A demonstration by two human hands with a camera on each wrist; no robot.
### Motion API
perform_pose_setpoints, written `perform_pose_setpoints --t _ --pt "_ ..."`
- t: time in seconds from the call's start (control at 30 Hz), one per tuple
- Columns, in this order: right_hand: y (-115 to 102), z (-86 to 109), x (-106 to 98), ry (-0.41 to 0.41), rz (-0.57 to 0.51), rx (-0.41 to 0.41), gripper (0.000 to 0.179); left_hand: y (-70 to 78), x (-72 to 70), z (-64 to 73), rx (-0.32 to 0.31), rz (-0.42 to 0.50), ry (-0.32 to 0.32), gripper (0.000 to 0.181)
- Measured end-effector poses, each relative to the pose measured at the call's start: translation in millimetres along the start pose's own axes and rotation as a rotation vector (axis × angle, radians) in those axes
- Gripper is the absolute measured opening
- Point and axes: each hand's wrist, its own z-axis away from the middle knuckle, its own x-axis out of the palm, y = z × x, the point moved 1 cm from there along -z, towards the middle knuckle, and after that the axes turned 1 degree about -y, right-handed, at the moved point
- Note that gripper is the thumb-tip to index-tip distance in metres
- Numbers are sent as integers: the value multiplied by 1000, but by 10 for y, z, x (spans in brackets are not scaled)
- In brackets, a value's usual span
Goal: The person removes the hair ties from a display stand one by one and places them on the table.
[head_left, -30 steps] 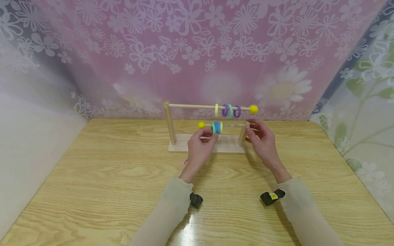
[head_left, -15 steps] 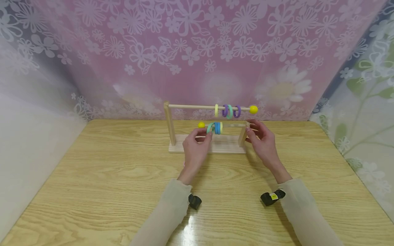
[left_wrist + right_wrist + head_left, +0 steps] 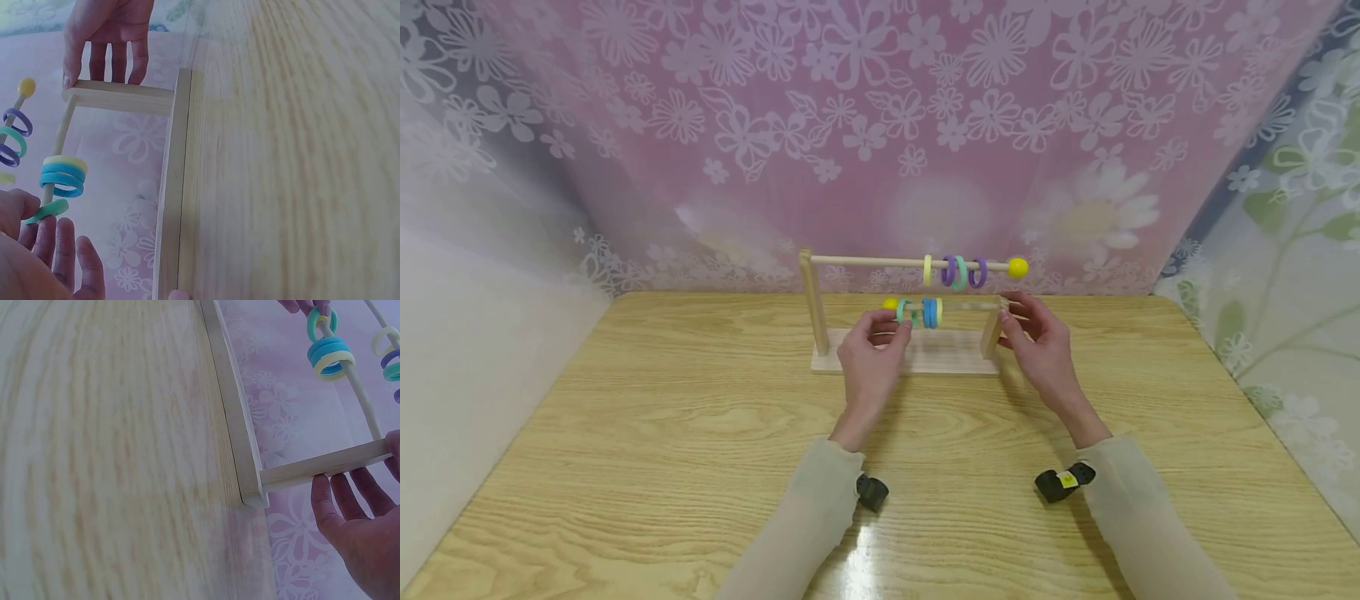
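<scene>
A mint-green ring (image 3: 47, 211) hangs round the lower rod of a wooden ring stand (image 3: 940, 363), beside the yellow end ball (image 3: 890, 304). My left hand (image 3: 871, 354) pinches this ring between thumb and fingers. Further right on the same rod, blue rings (image 3: 929, 313) and a pale yellow ring (image 3: 334, 365) sit side by side, apart from the green one. My right hand (image 3: 1043, 346) grips the short upright post (image 3: 992, 332) near its top, thumb on one side and fingers on the other.
Yellow, purple (image 3: 977, 272) and green rings hang on the upper rod (image 3: 872, 261), which ends in another yellow ball (image 3: 1017, 267). A tall post (image 3: 814, 302) carries that rod. The stand is near the back of the wood-grain table (image 3: 700, 417), before a flowered curtain (image 3: 865, 167).
My left hand has drawn the green ring left along the lower rod, away from the blue rings and up to the yellow ball. My right hand has stayed on the post.
</scene>
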Motion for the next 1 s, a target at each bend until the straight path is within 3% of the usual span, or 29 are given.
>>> perform_pose_setpoints --t 0.5,1.0 --pt "-5 -20 -4 10 5 -7 41 24 -42 -47 18 -4 38 20" --pt "4 1 -2 4 8 -5 43 -33 -133 -72 -10 28 76 18"
